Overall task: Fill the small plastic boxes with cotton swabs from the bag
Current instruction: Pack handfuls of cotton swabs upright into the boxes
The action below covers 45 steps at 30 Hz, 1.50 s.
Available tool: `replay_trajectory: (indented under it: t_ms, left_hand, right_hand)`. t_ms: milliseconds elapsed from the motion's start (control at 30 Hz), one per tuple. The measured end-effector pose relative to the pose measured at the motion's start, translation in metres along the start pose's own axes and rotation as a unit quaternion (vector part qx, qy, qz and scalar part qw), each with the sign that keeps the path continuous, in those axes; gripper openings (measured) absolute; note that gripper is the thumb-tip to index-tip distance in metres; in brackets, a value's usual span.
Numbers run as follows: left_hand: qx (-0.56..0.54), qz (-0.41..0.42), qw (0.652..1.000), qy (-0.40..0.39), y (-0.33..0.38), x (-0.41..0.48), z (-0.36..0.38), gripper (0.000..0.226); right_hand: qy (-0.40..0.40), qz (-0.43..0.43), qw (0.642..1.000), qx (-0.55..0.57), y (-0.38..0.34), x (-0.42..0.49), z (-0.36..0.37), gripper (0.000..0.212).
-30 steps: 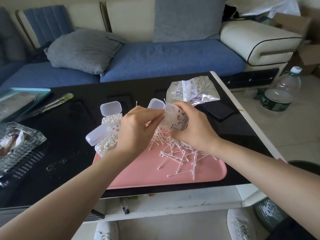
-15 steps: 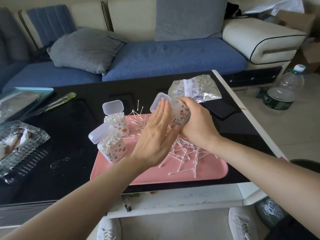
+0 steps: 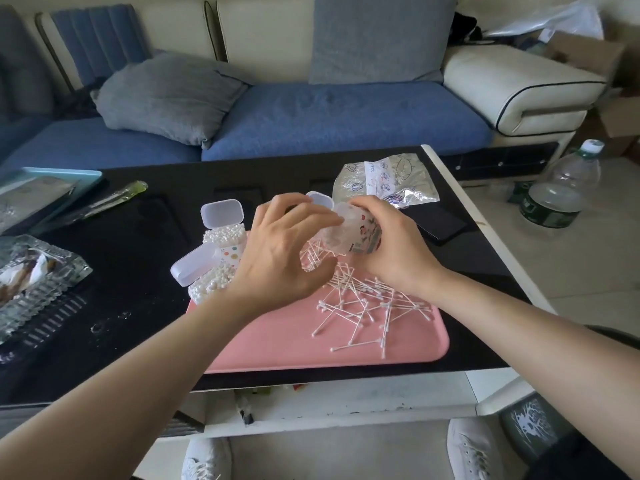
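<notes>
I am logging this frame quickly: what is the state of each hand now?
Left hand: fingertips on the small plastic box; a grip cannot be told.
Right hand: closed around that box, holding it tilted.

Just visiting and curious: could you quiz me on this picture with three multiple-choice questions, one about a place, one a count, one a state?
1. Where does the crinkled clear plastic bag lie?
A. on the floor
B. on the black table
C. on the sofa

2. How many small white boxes packed with cotton swabs stand at the left end of the pink tray?
A. four
B. none
C. two

3. How is the translucent plastic box in the right hand held?
A. tipped sideways, lid open
B. upright, lid shut
C. crushed flat

Answers: 1 B, it rests on the tabletop beyond the tray. 2 C, two stand there, lids up. 3 A, its mouth faces the left hand.
</notes>
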<state>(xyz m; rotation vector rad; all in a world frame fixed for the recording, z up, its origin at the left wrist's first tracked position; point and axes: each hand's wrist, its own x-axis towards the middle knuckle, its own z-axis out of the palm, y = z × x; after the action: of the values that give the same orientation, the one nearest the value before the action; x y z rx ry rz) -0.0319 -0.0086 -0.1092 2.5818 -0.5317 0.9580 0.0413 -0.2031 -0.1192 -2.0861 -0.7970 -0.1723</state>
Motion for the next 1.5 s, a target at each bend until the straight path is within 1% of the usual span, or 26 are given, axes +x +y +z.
replay_trajectory:
  t_ms: [100, 133, 167, 234, 300, 367, 534, 634, 701, 834, 968, 1035, 1135, 1235, 1335, 1368, 1402, 1502]
  left_hand:
    - [0.051, 0.062, 0.995, -0.064, -0.007, 0.002, -0.004, 0.060]
    - [0.066, 0.078, 0.991, -0.082, -0.008, 0.003, -0.004, 0.060]
    - [0.081, 0.093, 0.987, -0.099, -0.009, 0.006, -0.003, 0.057]
    - [0.100, 0.110, 0.982, -0.114, -0.008, 0.004, -0.001, 0.044]
    - [0.102, 0.123, 0.981, -0.110, -0.006, 0.003, 0.004, 0.031]
    - [0.076, 0.118, 0.985, -0.100, -0.006, 0.001, 0.006, 0.028]
    - [-0.002, 0.089, 0.991, -0.100, -0.012, 0.001, 0.005, 0.029]
    - [0.010, 0.085, 0.989, -0.122, -0.012, 0.000, 0.005, 0.034]
    - [0.011, 0.071, 0.987, -0.144, -0.011, -0.002, 0.008, 0.040]
    - [-0.029, 0.030, 0.984, -0.174, -0.007, -0.005, 0.010, 0.041]
    - [-0.072, -0.001, 0.984, -0.160, -0.005, -0.002, 0.002, 0.047]
    - [-0.064, 0.010, 0.987, -0.144, -0.006, -0.001, 0.001, 0.052]
    - [-0.033, 0.027, 0.991, -0.126, -0.012, -0.002, 0.005, 0.046]
    - [-0.008, 0.046, 0.989, -0.138, -0.013, -0.005, 0.009, 0.041]
    - [0.001, 0.066, 0.983, -0.173, -0.009, -0.005, 0.011, 0.041]
    - [-0.005, 0.064, 0.984, -0.169, -0.008, -0.005, 0.010, 0.042]
    - [-0.012, 0.056, 0.987, -0.151, -0.006, -0.005, 0.008, 0.044]
    - [-0.022, 0.013, 0.998, -0.061, -0.007, 0.000, 0.000, 0.045]
  right_hand:
    - [-0.048, -0.023, 0.998, 0.014, 0.000, -0.001, -0.003, 0.069]
    - [-0.059, -0.028, 0.998, 0.020, -0.001, -0.001, -0.003, 0.069]
    - [-0.069, -0.029, 0.997, 0.024, -0.002, -0.002, -0.003, 0.069]
    - [-0.092, -0.038, 0.995, 0.018, -0.006, -0.004, 0.001, 0.069]
    - [-0.096, -0.045, 0.994, 0.009, -0.009, -0.007, 0.004, 0.070]
    - [-0.099, -0.050, 0.994, 0.008, -0.010, -0.008, 0.006, 0.071]
    - [-0.118, -0.038, 0.992, 0.013, -0.012, -0.007, 0.003, 0.067]
    - [-0.115, -0.032, 0.993, 0.017, -0.011, -0.006, 0.003, 0.064]
    - [-0.118, -0.029, 0.993, 0.015, -0.011, -0.007, 0.003, 0.067]
    - [-0.130, -0.031, 0.991, -0.010, -0.011, -0.011, 0.006, 0.071]
    - [-0.130, -0.011, 0.991, -0.006, -0.007, -0.008, 0.005, 0.072]
    - [-0.122, -0.006, 0.993, 0.001, -0.004, -0.006, 0.004, 0.069]
    - [-0.114, 0.001, 0.993, 0.015, -0.002, -0.005, 0.003, 0.066]
    - [-0.110, 0.014, 0.993, 0.026, 0.001, -0.005, 0.004, 0.066]
    - [-0.100, 0.026, 0.994, 0.043, 0.005, -0.003, 0.003, 0.065]
    - [-0.097, 0.028, 0.994, 0.046, 0.007, -0.001, 0.002, 0.065]
    - [-0.093, 0.031, 0.994, 0.050, 0.008, 0.001, 0.000, 0.066]
    - [-0.060, 0.048, 0.996, 0.055, 0.010, 0.006, -0.005, 0.070]
